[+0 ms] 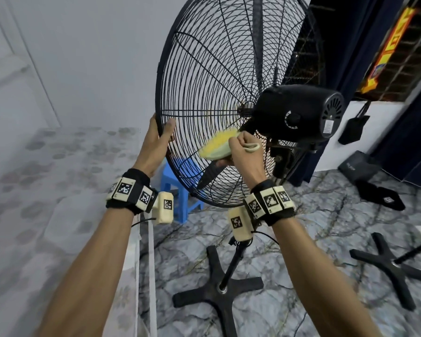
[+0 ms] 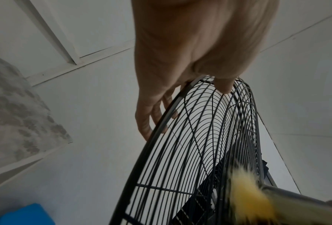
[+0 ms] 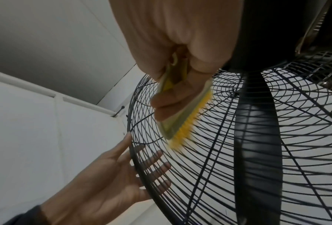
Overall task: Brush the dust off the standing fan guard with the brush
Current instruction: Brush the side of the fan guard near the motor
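Note:
The black wire fan guard [image 1: 204, 81] stands tilted in front of me, seen from its rear side with the motor housing [image 1: 299, 113] at right. My left hand [image 1: 162, 127] holds the guard's left rim, thumb on the near side and straight fingers [image 3: 157, 166] behind the wires. My right hand [image 1: 238, 147] grips a yellow-bristled brush [image 1: 216, 147] by its pale back. Its bristles [image 3: 184, 126] lie against the rear wires just left of the motor. The brush [image 2: 248, 194] is blurred in the left wrist view.
The fan's pole rises from a black cross base [image 1: 219, 290] on the marbled floor. A second cross base [image 1: 394, 266] lies at right. A blue stool [image 1: 178, 188] stands behind the guard, a patterned mattress [image 1: 58, 178] at left, black bags [image 1: 382, 193] by the curtain.

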`<state>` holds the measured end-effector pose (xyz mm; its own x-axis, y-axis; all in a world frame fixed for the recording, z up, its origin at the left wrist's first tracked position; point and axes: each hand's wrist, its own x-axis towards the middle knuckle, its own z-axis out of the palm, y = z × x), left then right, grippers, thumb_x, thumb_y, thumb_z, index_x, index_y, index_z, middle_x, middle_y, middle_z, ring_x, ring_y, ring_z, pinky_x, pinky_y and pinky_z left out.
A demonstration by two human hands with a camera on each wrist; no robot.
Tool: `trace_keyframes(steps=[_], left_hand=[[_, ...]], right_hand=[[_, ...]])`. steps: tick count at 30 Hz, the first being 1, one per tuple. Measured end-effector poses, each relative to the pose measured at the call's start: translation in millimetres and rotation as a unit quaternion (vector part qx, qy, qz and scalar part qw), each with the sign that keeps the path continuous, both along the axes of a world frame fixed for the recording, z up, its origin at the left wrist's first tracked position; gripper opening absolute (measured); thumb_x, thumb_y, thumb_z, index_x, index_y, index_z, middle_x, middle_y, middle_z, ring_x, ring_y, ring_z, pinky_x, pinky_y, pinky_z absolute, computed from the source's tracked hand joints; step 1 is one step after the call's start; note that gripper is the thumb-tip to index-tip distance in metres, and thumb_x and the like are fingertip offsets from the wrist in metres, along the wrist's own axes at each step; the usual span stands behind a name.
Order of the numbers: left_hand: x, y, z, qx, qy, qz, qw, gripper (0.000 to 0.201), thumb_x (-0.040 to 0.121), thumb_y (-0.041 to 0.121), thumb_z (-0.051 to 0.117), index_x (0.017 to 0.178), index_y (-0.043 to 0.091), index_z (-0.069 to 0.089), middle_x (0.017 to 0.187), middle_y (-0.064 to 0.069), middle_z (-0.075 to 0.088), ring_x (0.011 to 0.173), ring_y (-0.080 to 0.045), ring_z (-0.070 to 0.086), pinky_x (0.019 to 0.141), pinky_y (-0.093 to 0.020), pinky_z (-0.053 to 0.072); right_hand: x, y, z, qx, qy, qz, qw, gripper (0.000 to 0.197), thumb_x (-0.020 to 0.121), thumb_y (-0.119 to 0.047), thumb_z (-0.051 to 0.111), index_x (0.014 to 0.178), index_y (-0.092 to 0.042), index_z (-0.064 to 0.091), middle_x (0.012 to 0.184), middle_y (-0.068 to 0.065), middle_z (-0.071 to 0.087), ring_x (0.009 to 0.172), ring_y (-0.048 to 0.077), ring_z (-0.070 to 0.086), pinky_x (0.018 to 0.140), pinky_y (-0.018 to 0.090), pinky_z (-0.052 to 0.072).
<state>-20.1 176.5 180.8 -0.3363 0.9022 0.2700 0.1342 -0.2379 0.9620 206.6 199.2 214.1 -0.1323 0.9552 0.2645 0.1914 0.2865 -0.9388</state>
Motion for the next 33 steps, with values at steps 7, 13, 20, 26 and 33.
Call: trace_keyframes(steps=[7,13,20,26,33], left_hand=[[0.2,-7.5,8.1,0.045,0.043,0.012,0.998,0.07,0.103,0.054,0.056,0.16,0.027,0.028,0.149,0.009,0.053,0.136,-0.011,0.054,0.113,-0.051,0.048],[-2.7,-5.0,3.2,0.037,0.049,0.015,0.998,0.081,0.092,0.075,0.055,0.157,0.035,0.029,0.15,0.008,0.052,0.137,-0.025,0.054,0.111,-0.063,0.046],[4.9,-3.5,5.0,0.039,0.038,0.008,0.999,0.08,0.093,0.072,0.056,0.158,0.035,0.028,0.152,0.009,0.051,0.138,-0.023,0.053,0.111,-0.062,0.046],[2.3,-5.3,4.7,0.04,0.02,0.016,0.999,0.078,0.09,0.073,0.061,0.154,0.037,0.036,0.145,0.006,0.058,0.135,-0.027,0.056,0.109,-0.065,0.046],[5.3,-10.0,5.5,0.044,0.018,0.005,0.999,0.071,0.095,0.067,0.06,0.155,0.04,0.035,0.148,0.008,0.057,0.137,-0.019,0.054,0.109,-0.063,0.047]], right_hand=[[-12.9,-3.2,37.4,0.044,0.145,0.054,0.987,0.028,0.098,0.0,0.052,0.076,-0.011,0.039,0.095,0.019,0.063,0.064,0.032,0.072,0.043,0.023,0.053],[-2.9,-6.1,-10.8,-0.035,0.109,0.033,0.993,0.025,0.095,-0.005,0.056,0.075,-0.011,0.042,0.089,0.024,0.061,0.067,0.037,0.073,0.045,0.03,0.057],[-10.2,-14.9,29.7,0.039,0.184,0.074,0.979,0.03,0.096,0.003,0.052,0.075,-0.012,0.036,0.095,0.019,0.062,0.064,0.036,0.071,0.04,0.02,0.049],[-3.2,-15.7,-13.2,-0.063,0.133,0.013,0.989,0.024,0.094,-0.002,0.056,0.077,-0.01,0.041,0.112,0.029,0.061,0.082,0.039,0.074,0.052,0.036,0.062],[-10.1,-8.7,24.8,0.014,0.161,0.087,0.983,0.019,0.099,-0.006,0.053,0.084,-0.007,0.042,0.103,0.029,0.066,0.064,0.038,0.072,0.046,0.029,0.054]])
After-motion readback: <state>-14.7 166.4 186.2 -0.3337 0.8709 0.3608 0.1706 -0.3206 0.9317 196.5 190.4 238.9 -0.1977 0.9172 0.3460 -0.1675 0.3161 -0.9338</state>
